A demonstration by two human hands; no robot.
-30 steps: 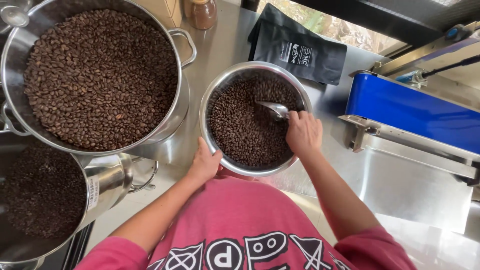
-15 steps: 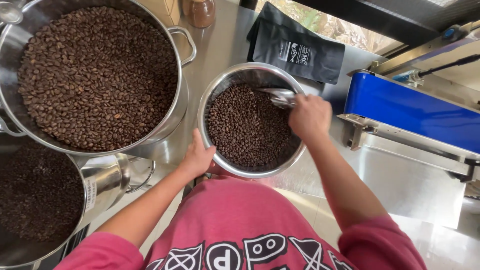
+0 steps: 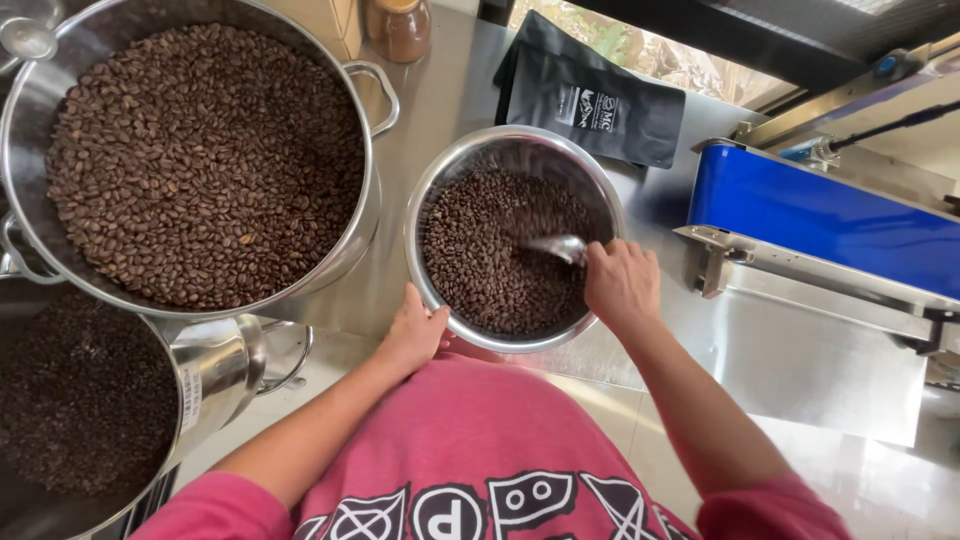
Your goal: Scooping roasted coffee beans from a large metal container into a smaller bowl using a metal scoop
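Note:
A round steel bowl [image 3: 440,190] holding dark coffee beans [image 3: 490,260] sits on the steel counter in front of me. My left hand [image 3: 415,330] rests against the bowl's near left rim and steadies it. My right hand [image 3: 622,282] grips the handle of a metal scoop [image 3: 555,246], whose blurred head lies over the beans at the bowl's right side.
A large steel pot [image 3: 372,95] full of beans stands at the left, another pot of beans [image 3: 210,375] at the lower left. A black pouch [image 3: 590,95] lies behind the bowl. A blue and steel machine [image 3: 830,235] stands to the right. A brown jar [image 3: 400,25] is at the back.
My right hand has brought the scoop from the bowl's far right rim down into the beans. My left hand stays on the rim.

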